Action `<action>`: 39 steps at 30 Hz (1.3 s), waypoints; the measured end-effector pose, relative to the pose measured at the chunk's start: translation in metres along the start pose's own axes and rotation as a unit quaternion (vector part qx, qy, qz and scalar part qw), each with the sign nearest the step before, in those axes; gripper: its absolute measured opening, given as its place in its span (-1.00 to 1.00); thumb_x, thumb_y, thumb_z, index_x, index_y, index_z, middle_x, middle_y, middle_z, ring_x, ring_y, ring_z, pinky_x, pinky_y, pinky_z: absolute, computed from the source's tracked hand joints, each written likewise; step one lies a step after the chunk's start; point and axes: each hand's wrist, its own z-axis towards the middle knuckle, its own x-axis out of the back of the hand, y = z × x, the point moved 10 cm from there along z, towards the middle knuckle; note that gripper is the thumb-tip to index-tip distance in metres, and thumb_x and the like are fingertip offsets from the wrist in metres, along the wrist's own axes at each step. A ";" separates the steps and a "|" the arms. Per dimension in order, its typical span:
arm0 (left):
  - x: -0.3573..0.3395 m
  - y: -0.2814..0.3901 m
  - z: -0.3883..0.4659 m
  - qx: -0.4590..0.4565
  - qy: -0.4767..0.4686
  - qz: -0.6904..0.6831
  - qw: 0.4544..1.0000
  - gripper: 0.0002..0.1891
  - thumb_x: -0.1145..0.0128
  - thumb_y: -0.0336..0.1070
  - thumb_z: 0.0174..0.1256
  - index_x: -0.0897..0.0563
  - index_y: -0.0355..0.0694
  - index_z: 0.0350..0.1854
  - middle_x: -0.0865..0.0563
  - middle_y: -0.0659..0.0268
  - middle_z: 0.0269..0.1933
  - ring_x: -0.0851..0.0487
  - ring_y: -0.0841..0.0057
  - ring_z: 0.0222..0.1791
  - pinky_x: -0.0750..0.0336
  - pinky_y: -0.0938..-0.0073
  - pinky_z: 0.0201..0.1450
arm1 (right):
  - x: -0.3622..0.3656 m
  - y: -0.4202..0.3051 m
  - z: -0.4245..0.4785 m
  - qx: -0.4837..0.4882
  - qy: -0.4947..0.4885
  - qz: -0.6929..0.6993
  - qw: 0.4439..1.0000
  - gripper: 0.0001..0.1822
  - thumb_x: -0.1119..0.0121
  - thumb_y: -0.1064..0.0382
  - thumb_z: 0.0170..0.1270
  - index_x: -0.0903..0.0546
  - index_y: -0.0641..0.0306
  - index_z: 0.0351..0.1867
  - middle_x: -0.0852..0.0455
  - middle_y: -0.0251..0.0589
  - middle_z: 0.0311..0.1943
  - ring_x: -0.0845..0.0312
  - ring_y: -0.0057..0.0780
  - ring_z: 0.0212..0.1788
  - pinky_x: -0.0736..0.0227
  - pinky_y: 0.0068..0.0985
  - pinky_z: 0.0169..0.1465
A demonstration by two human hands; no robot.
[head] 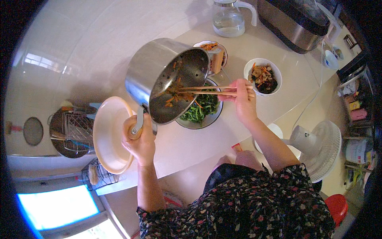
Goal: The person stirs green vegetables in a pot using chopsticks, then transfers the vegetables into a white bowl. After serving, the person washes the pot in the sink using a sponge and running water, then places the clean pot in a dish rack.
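Note:
My left hand (pixel 139 139) grips one side handle of a stainless steel pot (pixel 158 62), which is tipped on its side with its mouth facing right. Shredded carrot and other food bits (pixel 176 94) cling to its dark inner wall. A pair of wooden chopsticks (pixel 209 90) is held in my right hand (pixel 243 100), their tips among the food inside the pot. Partly hidden beneath the pot's rim, a dark-rimmed bowl (pixel 206 124) holds chopped cooked greens (pixel 200 109). The pot's far wooden handle (pixel 218 61) overlaps a scalloped dish (pixel 225 50) of carrot food.
Right of the pot stands a white bowl (pixel 247 67) of mixed food. A glass jug (pixel 229 22) and a steel-and-black appliance (pixel 294 25) are at the back. A cream basin (pixel 110 134) sits left, by a wire rack (pixel 79 131). A white fan (pixel 320 149) stands right.

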 end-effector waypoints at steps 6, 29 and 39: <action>-0.005 -0.004 -0.003 0.057 0.005 -0.050 0.997 -0.88 -0.19 -0.48 0.02 -0.47 -0.26 -0.49 -0.47 0.42 -0.65 -0.34 0.82 -0.75 -0.16 0.76 -0.80 | -0.023 -0.037 0.025 0.166 0.015 -0.024 0.986 -0.74 0.16 0.15 0.31 -0.33 0.36 -0.25 -0.53 -0.04 -0.33 -0.58 -0.32 -0.34 -0.57 -0.45 -0.23; 0.000 0.012 -0.011 -0.099 -0.005 0.055 0.994 -0.82 -0.27 -0.49 -0.08 -0.47 -0.25 -0.50 -0.57 0.34 -0.49 -0.49 0.66 -0.49 -0.39 0.63 -0.40 | 0.027 0.012 -0.001 0.005 0.064 0.009 0.998 -0.69 0.14 0.04 0.29 -0.36 0.29 -0.34 -0.56 -0.06 -0.46 -0.58 -0.26 -0.48 -0.57 -0.39 -0.42; 0.000 0.028 -0.014 -0.140 -0.002 0.095 0.985 -0.79 -0.28 -0.50 -0.10 -0.45 -0.23 -0.52 -0.60 0.29 -0.46 -0.51 0.61 -0.49 -0.40 0.59 -0.41 | -0.026 0.017 0.016 0.019 0.038 0.067 0.997 -0.71 0.15 0.06 0.30 -0.35 0.28 -0.33 -0.56 -0.06 -0.42 -0.59 -0.25 -0.46 -0.59 -0.39 -0.38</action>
